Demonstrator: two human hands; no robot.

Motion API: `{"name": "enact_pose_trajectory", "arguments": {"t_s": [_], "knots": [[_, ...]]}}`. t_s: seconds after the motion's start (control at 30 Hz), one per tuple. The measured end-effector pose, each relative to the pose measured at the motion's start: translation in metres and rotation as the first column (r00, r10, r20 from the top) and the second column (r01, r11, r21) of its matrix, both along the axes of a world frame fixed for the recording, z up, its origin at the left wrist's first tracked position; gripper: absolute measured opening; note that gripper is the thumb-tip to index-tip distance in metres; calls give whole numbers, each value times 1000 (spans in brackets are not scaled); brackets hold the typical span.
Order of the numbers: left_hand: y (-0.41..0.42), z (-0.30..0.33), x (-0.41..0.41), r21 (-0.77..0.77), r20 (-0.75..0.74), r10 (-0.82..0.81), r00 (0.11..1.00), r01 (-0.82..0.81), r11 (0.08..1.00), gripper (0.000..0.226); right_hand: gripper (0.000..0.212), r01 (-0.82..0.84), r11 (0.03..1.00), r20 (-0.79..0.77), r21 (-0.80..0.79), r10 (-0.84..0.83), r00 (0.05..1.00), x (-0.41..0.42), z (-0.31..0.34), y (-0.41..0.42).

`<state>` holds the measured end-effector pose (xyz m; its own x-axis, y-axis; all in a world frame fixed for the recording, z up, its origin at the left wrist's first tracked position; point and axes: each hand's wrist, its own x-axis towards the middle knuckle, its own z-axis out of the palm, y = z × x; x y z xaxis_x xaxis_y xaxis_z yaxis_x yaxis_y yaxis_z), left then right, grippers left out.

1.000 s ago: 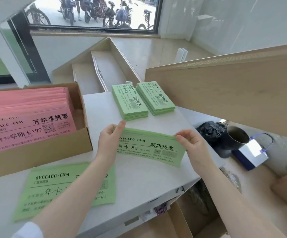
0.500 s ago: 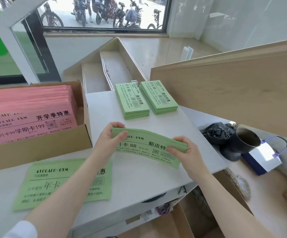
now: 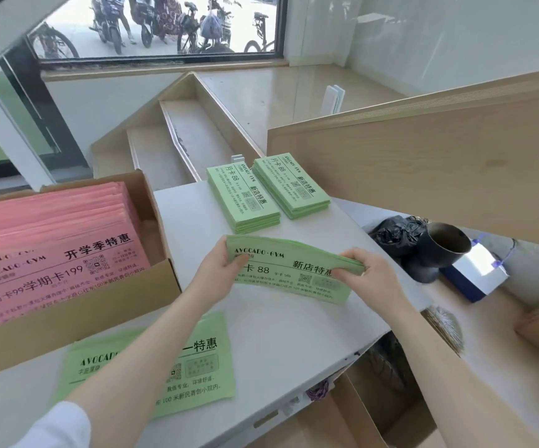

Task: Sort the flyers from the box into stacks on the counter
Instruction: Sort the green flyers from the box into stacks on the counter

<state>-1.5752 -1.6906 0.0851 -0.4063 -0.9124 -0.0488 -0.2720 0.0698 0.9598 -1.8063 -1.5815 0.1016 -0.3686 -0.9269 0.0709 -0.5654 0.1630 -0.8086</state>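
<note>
Both hands gripping green flyers (image 3: 289,270), pink-filled box (image 3: 77,321)

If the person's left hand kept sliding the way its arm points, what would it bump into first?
Likely the nearer green flyer stack at the counter's back. The left hand, gripping the green bundle, points up and right towards it; depth is uncertain.

A bundle of green flyers (image 3: 289,270) with black print is held above the white desk (image 3: 294,334) by both hands, bent into an arch, with its long edge running left to right. Behind it, two neat stacks of the same green flyers (image 3: 244,198) (image 3: 290,185) lie side by side on the desk, just beside each other, with the long side pointing away. The cardboard box (image 3: 77,305) on the left of the desk is full of pink flyers (image 3: 51,240), and one bigger green flyer (image 3: 197,367) lies flat near the front edge.
</note>
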Motion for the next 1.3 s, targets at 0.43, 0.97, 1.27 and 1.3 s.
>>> {"name": "enact_pose_trajectory", "arguments": {"t_s": [0.43,0.97,1.27,1.3], "knots": [[-54,63,-48,-412,76,217,973,-168,896,7,21,-165,982,-394,87,186,900,4,46,-79],[-170,50,-135,134,-29,118,993,-113,984,45,14,-227,956,529,185,98,843,-92,27,-243],[-216,13,-169,10,406,190,894,-212,977,18,26,-97,962,-153,255,140,978,-97,-8,-293],[-214,11,-172,-13,441,198,875,-215,977,15,28,-85,959,-230,272,151,962,-97,-10,-293]]}}
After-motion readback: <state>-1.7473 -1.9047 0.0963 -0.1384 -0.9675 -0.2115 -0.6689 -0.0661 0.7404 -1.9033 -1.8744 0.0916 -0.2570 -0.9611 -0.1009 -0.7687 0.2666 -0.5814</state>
